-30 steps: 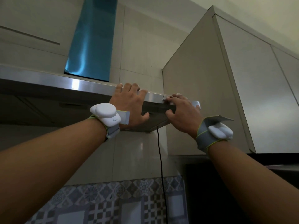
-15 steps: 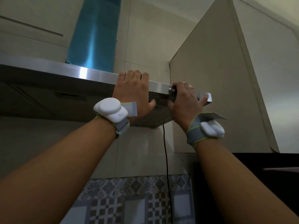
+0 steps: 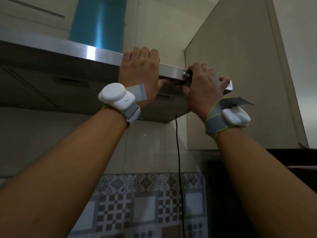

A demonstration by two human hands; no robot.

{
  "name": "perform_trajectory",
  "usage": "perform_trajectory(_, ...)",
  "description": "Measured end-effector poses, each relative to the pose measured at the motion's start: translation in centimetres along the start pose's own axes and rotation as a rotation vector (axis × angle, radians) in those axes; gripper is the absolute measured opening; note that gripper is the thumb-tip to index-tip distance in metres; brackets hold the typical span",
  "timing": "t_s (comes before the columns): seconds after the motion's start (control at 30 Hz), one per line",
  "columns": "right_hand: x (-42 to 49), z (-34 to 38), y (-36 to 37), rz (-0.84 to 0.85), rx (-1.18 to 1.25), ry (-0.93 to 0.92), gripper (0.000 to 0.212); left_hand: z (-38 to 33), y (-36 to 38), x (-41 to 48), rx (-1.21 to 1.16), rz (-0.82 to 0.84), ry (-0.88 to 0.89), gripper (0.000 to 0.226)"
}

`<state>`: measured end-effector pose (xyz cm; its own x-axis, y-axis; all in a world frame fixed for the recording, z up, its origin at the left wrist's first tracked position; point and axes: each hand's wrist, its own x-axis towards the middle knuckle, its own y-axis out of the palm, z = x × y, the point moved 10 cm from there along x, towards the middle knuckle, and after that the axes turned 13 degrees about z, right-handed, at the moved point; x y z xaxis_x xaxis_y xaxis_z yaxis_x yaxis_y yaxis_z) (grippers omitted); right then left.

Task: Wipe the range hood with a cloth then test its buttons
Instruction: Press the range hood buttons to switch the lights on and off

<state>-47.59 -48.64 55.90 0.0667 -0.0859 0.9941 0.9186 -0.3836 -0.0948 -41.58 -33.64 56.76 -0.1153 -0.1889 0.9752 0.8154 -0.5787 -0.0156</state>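
Observation:
The range hood (image 3: 96, 53) has a brushed steel front strip running across the upper frame, with a dark underside. My left hand (image 3: 139, 71) grips that strip, fingers hooked over its top and thumb underneath. At the strip's right end my right hand (image 3: 204, 90) holds the panel, fingers curled over the front and thumb below. Small silver switches (image 3: 185, 74) show just left of its fingertips. No cloth is in view.
A blue-filmed chimney (image 3: 99, 23) rises above the hood. A beige wall cabinet (image 3: 231, 83) stands close on the right. A black cord (image 3: 178, 152) hangs down the wall over patterned tiles (image 3: 145, 203).
My right hand has slid further over the hood's right end and its fingers now cover the switch area. The left hand keeps its grip. The view has tilted up and moved closer.

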Motion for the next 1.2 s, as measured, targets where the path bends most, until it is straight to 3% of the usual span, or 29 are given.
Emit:
perform_trajectory(0.57,0.2,-0.1,0.1,0.013,0.026,-0.030,0.039,-0.2,0.2,0.2,0.015,0.026,0.022,0.058)
perform_trajectory(0.77,0.2,-1.8,-0.6,0.046,0.135,-0.091,0.037,-0.2,0.3,0.4,-0.006,0.072,0.028,0.062)
perform_trajectory(1.2,-1.1,-1.8,-1.2,-0.051,0.179,-0.125,0.035,-0.4,0.1,0.3,0.036,0.060,0.026,0.061)
